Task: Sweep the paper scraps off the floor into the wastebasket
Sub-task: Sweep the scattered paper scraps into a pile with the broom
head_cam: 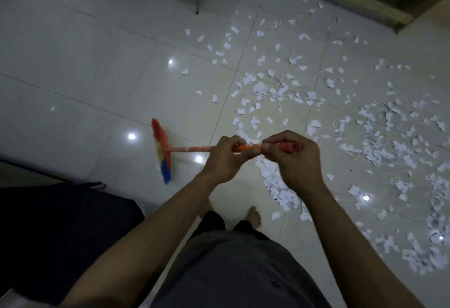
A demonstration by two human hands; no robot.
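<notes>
A broom (pixel 161 149) with red, yellow and blue bristles points left, its head on or just above the tiled floor. Its orange handle (pixel 194 148) runs right into both my hands. My left hand (pixel 225 159) grips the handle in the middle, and my right hand (pixel 294 159) is closed around the red end of the handle. White paper scraps (pixel 280 93) lie scattered across the floor ahead and to the right, thickest at the right (pixel 399 142) and in a strip below my right hand (pixel 282 185). No wastebasket is in view.
Metal chair legs (pixel 197 3) stand at the top, and a wooden step or ledge (pixel 365 0) runs along the top right. A dark cushioned seat (pixel 60 229) fills the lower left. My bare foot (pixel 254 215) rests on the pale glossy tiles (pixel 85 76).
</notes>
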